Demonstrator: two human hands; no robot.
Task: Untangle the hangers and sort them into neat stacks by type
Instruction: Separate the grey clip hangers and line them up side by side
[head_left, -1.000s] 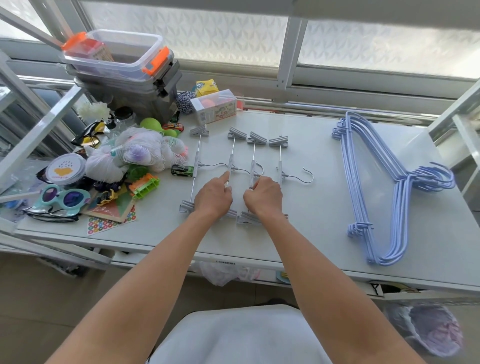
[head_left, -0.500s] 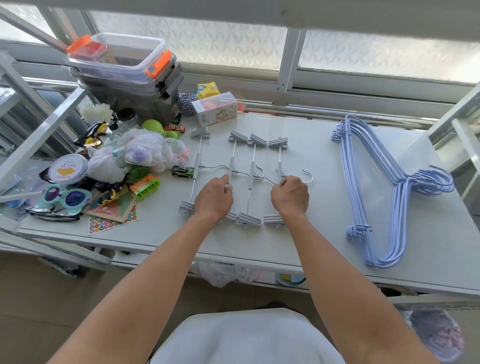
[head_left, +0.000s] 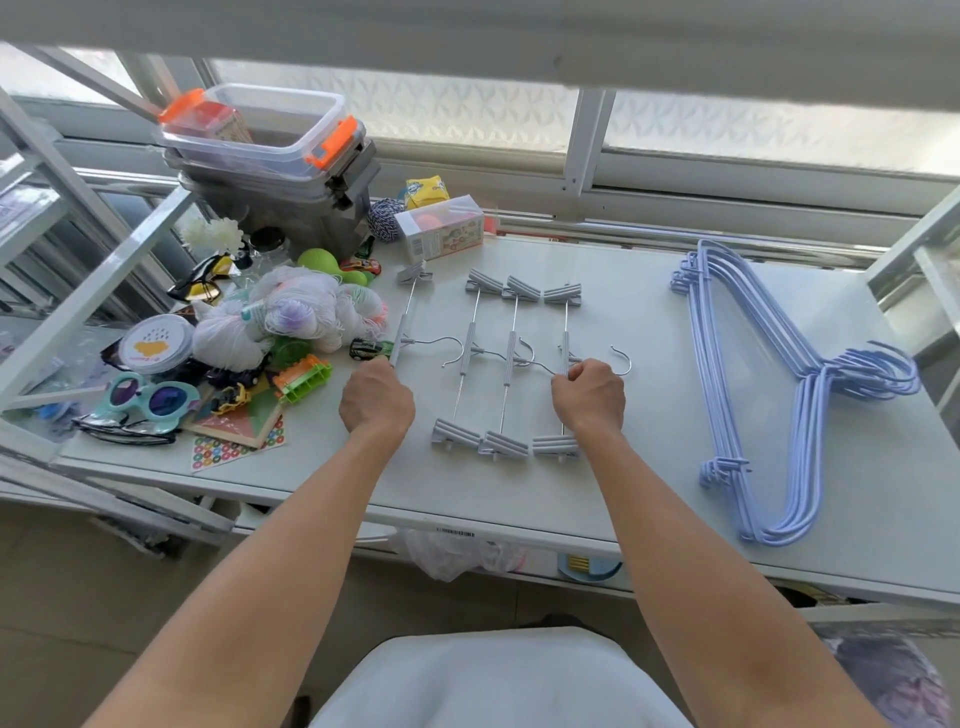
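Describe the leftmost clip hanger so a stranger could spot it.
On the white table, left of the blue hanger stack, grey clip hangers lie in a row. The leftmost clip hanger sits beside the toy car, a clear gap from the other three.

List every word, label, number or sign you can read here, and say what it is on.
No text here can be read.
Barcode sticker on the table front edge: print too small.
Yellow packet: blue print blurred.
Small box: print too small.
Round lid: yellow cloud picture, no legible words.
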